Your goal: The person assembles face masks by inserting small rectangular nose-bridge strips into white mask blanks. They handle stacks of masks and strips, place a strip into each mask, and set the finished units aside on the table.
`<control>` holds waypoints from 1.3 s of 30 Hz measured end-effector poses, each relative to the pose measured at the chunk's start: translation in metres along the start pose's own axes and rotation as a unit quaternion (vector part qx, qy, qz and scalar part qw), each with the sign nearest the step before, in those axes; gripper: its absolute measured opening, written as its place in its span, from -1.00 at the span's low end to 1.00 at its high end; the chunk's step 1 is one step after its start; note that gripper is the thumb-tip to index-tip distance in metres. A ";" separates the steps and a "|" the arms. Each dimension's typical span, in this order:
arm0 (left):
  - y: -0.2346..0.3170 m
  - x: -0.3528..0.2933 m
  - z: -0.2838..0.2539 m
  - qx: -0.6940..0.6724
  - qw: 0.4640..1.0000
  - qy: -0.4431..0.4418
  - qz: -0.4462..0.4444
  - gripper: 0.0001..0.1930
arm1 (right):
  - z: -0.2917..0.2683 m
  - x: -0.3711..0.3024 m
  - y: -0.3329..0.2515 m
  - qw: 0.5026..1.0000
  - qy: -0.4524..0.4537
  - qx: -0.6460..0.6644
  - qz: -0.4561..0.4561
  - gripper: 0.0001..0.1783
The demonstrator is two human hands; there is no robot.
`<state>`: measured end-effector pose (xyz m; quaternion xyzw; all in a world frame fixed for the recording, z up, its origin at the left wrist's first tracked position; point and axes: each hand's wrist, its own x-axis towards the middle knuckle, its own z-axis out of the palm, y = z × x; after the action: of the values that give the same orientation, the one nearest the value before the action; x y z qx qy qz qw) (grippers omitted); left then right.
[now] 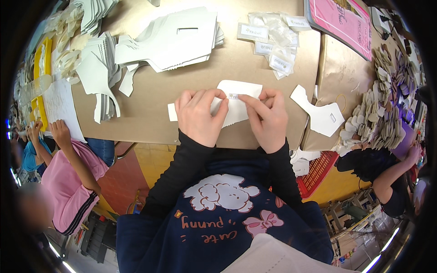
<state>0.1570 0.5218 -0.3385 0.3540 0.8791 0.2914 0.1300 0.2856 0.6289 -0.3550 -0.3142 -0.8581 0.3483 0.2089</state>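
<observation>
Near the front edge of the brown table (150, 116), a white cut panel (243, 88) sits under both hands. The left hand (200, 116) pinches thumb and forefinger at one end of a small label (234, 96) on it; the right hand (269, 116) lays a bent forefinger at the other, though I can't tell whether its thumb grips. Brown tabletop separates them from the white stacks (175, 38), clear packets (277, 43) and, rightward, a loose white piece (322, 116) across the table seam.
</observation>
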 end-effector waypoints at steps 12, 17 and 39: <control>0.002 -0.006 0.005 0.002 1.000 0.022 -0.019 -0.91 | -0.003 0.000 -0.002 0.997 -0.026 -0.046 -0.061 -0.65; -0.004 -0.004 0.006 -0.025 1.000 0.014 -0.001 -0.91 | 0.001 0.001 -0.003 0.988 -0.017 -0.102 -0.111 -0.61; -0.013 0.000 0.001 -0.077 0.993 0.030 0.089 -0.90 | 0.004 0.003 -0.001 0.993 -0.012 -0.086 -0.083 -0.63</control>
<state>0.1505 0.5149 -0.3469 0.4109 0.8225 0.3792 0.1046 0.2813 0.6286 -0.3564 -0.2544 -0.9104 0.2584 0.1993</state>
